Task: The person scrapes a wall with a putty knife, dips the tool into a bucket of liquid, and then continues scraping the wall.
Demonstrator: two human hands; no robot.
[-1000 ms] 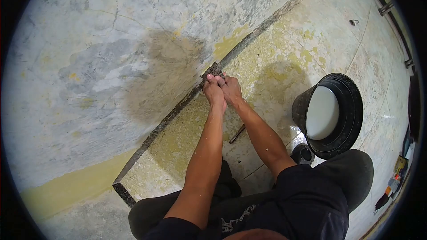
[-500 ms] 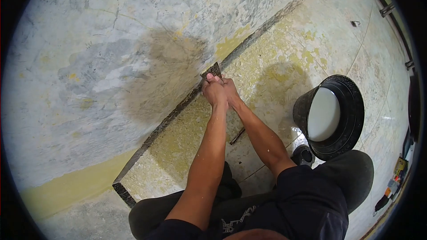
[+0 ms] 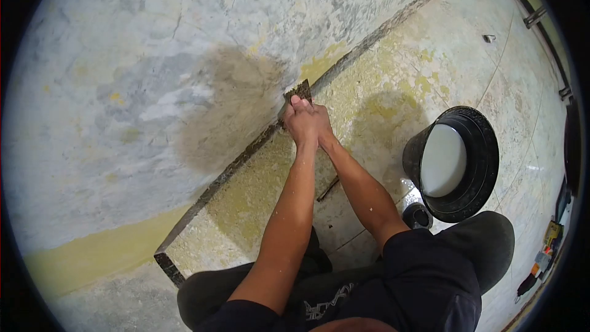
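Observation:
A flat scraper [image 3: 299, 91] with a dark, speckled blade presses against the lower wall, just above the dark skirting strip. My left hand [image 3: 301, 124] is closed around it, thumb toward the blade. Close against it, my right hand [image 3: 321, 122] is closed on the same tool; its fingers are partly hidden. The handle cannot be seen under the hands. Around the blade, the wall [image 3: 239, 80] shows grey and white patches, with remnants of yellow paint [image 3: 324, 63].
A black bucket [image 3: 482, 160] of whitish liquid stands at my right, beside a small dark cup [image 3: 418, 216]. Yellow paint flakes [image 3: 246, 209] litter the floor along the wall. A thin dark stick [image 3: 328, 189] lies between my arms. Several tools [image 3: 544, 258] lie at the far right.
Both hands and the scraper appear slightly further right in the view, still together at the wall's base. The whole view has shifted a little.

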